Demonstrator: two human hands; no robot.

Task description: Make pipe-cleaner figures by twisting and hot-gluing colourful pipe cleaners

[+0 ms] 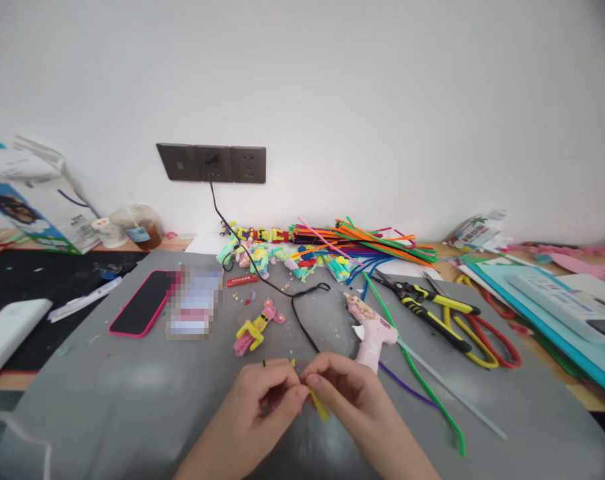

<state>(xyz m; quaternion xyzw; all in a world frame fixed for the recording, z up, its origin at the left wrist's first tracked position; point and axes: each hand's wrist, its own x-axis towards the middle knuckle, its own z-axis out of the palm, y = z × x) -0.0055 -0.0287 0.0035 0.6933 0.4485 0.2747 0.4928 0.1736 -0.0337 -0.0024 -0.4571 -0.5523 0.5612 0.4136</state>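
Close together at the lower middle of the head view, my left hand (267,400) and my right hand (339,393) pinch a small yellow piece (318,404) between their fingertips. Part of the piece hides behind the fingers, and its loose end points down. Beyond my left hand lies a pink and yellow pipe-cleaner figure (255,328). A pink glue gun (372,333) rests just past my right hand, its lower handle hidden. Green (417,373) and purple (407,387) pipe cleaners lie to the right of it.
Yellow-black pliers (435,313) and scissors (482,340) lie at the right. Bundled pipe cleaners (372,240) line the wall. A black cable (262,275) crosses the grey mat (147,400). A pink-edged phone (145,303) lies left, beyond it a drink cup (145,230). Teal folders (547,313) lie far right.
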